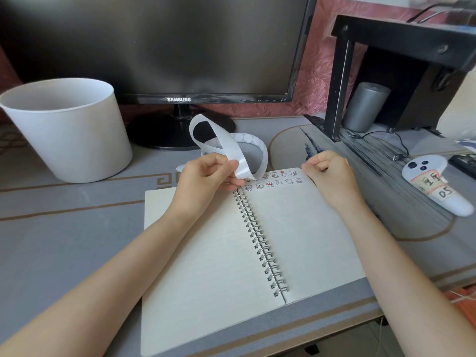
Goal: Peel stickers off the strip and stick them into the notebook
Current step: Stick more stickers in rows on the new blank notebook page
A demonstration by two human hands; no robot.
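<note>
The left hand (206, 173) pinches a curling white sticker strip (233, 148) between thumb and fingers, just above the top end of the spiral binding. The right hand (328, 173) is curled into a loose fist at the top right corner of the open notebook (296, 240) (whether it grips anything cannot be told). Small cartoon stickers (274, 180) line the right page's top edge. A white bucket (67, 130) stands near the desk's far left edge.
</note>
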